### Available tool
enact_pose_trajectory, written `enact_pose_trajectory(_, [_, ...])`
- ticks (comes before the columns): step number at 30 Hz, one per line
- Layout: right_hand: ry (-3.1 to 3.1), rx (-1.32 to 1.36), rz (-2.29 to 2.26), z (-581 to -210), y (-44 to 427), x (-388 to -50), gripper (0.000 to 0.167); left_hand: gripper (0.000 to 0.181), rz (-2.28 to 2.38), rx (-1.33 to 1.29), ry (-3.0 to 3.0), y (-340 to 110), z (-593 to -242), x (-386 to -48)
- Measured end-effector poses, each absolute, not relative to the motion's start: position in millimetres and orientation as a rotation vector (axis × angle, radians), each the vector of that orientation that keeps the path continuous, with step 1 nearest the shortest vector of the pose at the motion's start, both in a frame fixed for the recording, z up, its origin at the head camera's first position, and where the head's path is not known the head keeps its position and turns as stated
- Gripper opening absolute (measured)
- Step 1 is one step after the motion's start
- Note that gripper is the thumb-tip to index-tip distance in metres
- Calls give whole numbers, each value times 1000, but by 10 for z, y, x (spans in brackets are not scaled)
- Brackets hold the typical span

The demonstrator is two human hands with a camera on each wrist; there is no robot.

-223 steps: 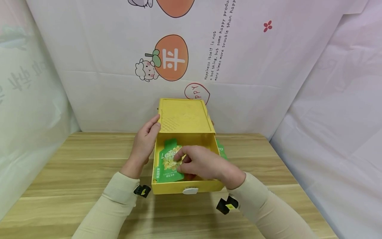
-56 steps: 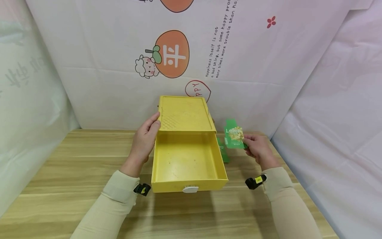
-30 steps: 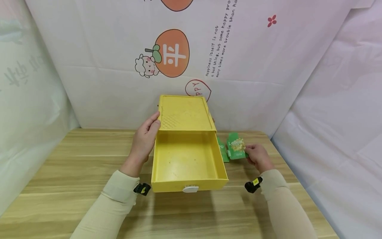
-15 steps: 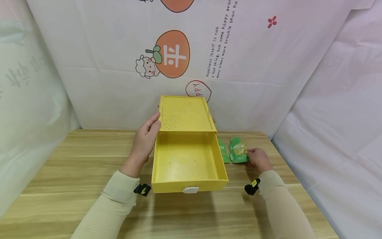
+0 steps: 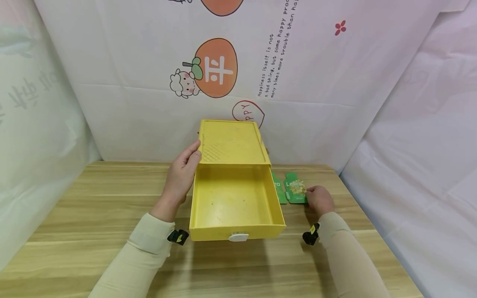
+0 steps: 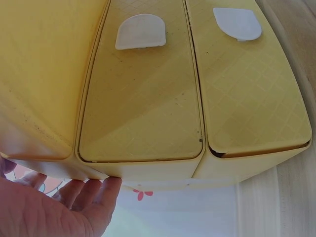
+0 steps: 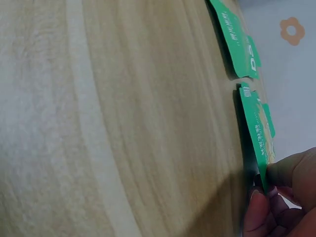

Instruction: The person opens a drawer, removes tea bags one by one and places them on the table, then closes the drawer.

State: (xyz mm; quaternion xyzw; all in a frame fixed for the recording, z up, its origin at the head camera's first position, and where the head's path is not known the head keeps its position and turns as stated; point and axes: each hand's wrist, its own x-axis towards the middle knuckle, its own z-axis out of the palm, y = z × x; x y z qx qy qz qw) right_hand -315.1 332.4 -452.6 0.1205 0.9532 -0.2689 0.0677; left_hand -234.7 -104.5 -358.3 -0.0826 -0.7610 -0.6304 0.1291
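Note:
A yellow drawer cabinet (image 5: pixel 232 140) stands at the back of the table with its top drawer (image 5: pixel 238 198) pulled out, and I see nothing in that drawer. My left hand (image 5: pixel 180 176) rests against the cabinet's left side, fingers extended along the wall in the left wrist view. Off to the right, my right hand (image 5: pixel 320 200) pinches the edge of a green LeTea packet (image 5: pixel 294 188) between thumb and fingers. In the right wrist view this packet (image 7: pixel 256 126) lies low at the tabletop, its pinched edge slightly raised. A second green packet (image 5: pixel 278 189) lies beside it, partly hidden by the drawer.
Below the open drawer are two closed drawers with white pulls, a middle one (image 6: pixel 143 103) and a lower one (image 6: pixel 254 89). The wooden table (image 5: pixel 93 223) ends at a printed white cloth (image 5: pixel 305 124) behind. White sheets hang at both sides.
The packet seen in the drawer earlier is now at the right of the cabinet. My right hand has lowered it to the tabletop and shifted it slightly left. The left hand stays put.

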Motion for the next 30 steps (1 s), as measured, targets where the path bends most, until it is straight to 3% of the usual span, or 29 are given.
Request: enact_pose_trajectory(30, [2926,345,-691,-4535,3281,-3125,43,52,-1832,-215,-2204,-1045,-3592,-2359])
